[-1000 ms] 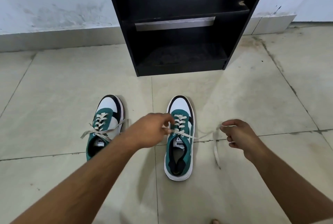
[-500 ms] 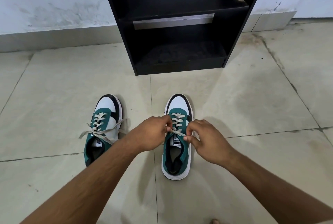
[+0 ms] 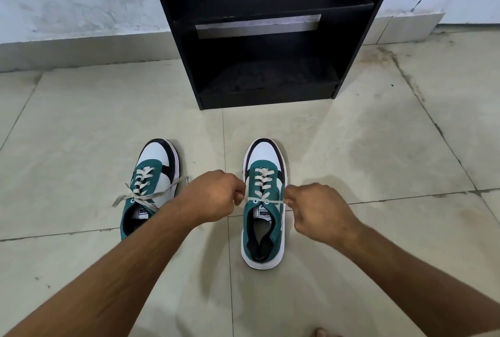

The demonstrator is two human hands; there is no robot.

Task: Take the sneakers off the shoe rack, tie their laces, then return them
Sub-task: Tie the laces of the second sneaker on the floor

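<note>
Two green, white and black sneakers stand on the tiled floor, toes toward the black shoe rack (image 3: pixel 351 47). The right sneaker (image 3: pixel 263 231) lies between my hands. My left hand (image 3: pixel 213 196) is closed on one end of its cream lace (image 3: pixel 266 201) at the shoe's left side. My right hand (image 3: pixel 316 209) pinches the other end at the right side. The lace runs taut across the top eyelets. The left sneaker (image 3: pixel 151 174) sits apart to the left, its laces crossed and trailing loose on both sides.
The rack's two shelves hold no shoes; the lower one (image 3: pixel 270 79) looks dusty. A white wall with a skirting (image 3: pixel 81 47) runs behind. Bare floor tiles (image 3: pixel 365 152) surround the shoes. A toe (image 3: pixel 322 332) shows at the bottom edge.
My right hand swung in from the far right to the shoe's tongue, then drew back to the right. Both hands now pull the lace tight sideways. The left sneaker has not moved.
</note>
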